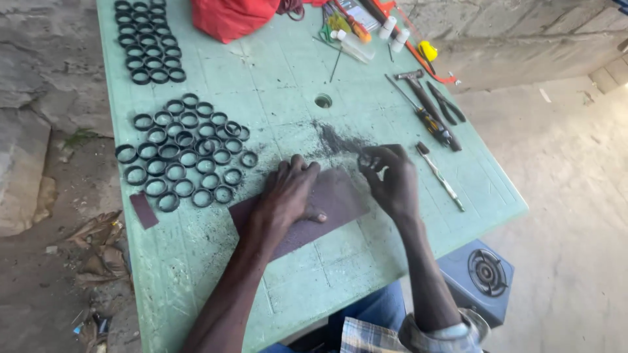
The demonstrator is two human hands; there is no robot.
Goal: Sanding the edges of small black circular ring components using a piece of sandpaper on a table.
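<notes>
Left hand (288, 193) lies flat, fingers spread, pinning the dark sandpaper sheet (333, 196) near the counter's (275, 78) front edge so it stays put, while right hand (389, 176) fingers pinch 1 small black ring (366, 159) above the sheet's far edge.

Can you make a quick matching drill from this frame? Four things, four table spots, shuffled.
Things:
1. sandpaper sheet
2. hammer
3. red bag
4. black rings

Places:
A. far edge of the table, top centre of the view
B. left part of the table, laid out in clusters
C. right part of the table, beside the pliers
D. flat under the left hand, near edge

Pairs: 1-D, 2-C, 3-A, 4-B

The right hand pinches something small over the sheet's far corner; what it is cannot be told.
</notes>
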